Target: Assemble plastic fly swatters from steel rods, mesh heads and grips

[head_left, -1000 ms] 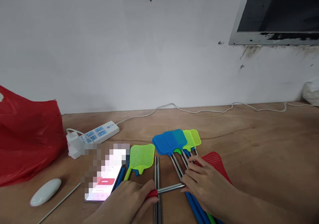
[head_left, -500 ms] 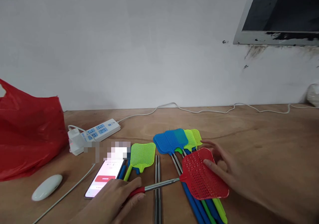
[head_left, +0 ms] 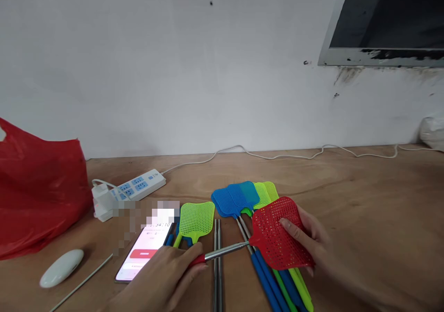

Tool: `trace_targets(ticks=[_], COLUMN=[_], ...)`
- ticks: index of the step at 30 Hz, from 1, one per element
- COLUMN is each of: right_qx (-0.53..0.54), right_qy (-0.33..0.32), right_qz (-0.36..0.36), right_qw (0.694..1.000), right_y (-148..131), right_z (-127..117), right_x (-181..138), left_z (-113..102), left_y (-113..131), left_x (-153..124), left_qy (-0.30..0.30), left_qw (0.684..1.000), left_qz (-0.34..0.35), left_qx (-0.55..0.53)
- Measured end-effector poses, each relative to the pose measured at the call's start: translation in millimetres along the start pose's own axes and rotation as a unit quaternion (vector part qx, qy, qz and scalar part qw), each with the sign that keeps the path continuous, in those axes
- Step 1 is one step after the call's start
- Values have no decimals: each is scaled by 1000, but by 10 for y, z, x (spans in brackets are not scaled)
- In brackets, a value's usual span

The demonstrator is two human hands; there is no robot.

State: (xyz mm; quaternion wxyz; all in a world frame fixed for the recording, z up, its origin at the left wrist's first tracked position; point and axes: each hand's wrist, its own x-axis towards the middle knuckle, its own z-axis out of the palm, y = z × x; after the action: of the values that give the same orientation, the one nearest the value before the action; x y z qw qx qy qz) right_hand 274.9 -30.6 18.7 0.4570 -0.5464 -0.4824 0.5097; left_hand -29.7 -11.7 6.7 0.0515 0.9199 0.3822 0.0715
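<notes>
Your left hand (head_left: 180, 271) is wrapped around the red handle of a red plastic fly swatter with a shiny metal stick and a square head full of holes (head_left: 281, 252). Your right hand (head_left: 317, 240) pinches that head, with the thumb on top and the fingers mostly hidden behind it. The red swatter is between your hands, and its stick crosses over two thin silver metal rods (head_left: 218, 284). Behind and under its head is a pile of blue, green and yellow-green plastic swatters (head_left: 229, 201). Another yellow-green plastic swatter (head_left: 197, 219) is near your left hand. Beside that hand is a flat phone with a bright screen (head_left: 140, 261), on the brown wooden table (head_left: 360, 182).
</notes>
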Motion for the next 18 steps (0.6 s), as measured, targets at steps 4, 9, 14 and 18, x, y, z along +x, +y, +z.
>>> trace_targets(ticks=[4, 9, 14, 18], right_qx=[60, 244, 225, 267], right_qy=[-22, -75, -128, -110], right_qz=[72, 69, 80, 59], right_qw=[995, 965, 963, 956], right_y=[-14, 138, 337, 397], right_z=[-63, -78, 223, 494], right_x=[35, -15, -109, -65], left_z=[-15, -51, 3, 141], left_y=[22, 76, 182, 287], left_x=[-45, -64, 33, 136], left_qy=[30, 48, 39, 26], left_qw=[999, 992, 990, 989], left_qz=[-24, -86, -70, -55], left_qx=[-38, -78, -120, -137])
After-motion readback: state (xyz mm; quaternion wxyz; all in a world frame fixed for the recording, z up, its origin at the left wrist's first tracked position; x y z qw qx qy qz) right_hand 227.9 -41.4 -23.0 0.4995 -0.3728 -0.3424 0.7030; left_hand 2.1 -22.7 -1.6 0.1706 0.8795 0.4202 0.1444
